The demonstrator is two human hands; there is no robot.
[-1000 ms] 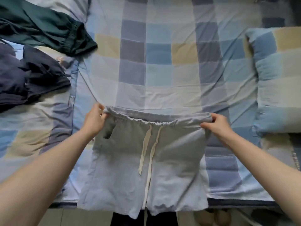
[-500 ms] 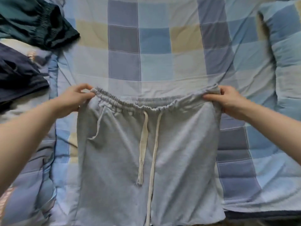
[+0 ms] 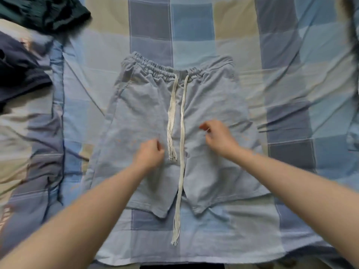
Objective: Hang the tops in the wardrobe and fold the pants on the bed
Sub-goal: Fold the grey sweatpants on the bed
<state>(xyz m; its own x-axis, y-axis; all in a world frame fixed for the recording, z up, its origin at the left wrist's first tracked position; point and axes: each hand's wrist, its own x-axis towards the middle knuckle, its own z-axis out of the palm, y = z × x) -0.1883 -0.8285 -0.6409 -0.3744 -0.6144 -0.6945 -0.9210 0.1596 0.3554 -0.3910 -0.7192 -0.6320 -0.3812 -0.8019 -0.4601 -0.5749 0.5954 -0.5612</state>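
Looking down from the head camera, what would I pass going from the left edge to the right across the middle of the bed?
Dark navy garment → left hand → white drawstrings on the grey shorts → right hand → bare checked bedsheet.

My view cuts off the dark green garment [image 3: 44,14] and navy garment [image 3: 19,74] at the left edge. Motion blur softens both forearms; my left hand [image 3: 149,155] hides some grey shorts [image 3: 139,105].

Open room: bed [image 3: 242,45] lay bare beyond and beside the grey shorts [image 3: 139,113].
Obstacles: dark garments [image 3: 23,74] heaped far left.
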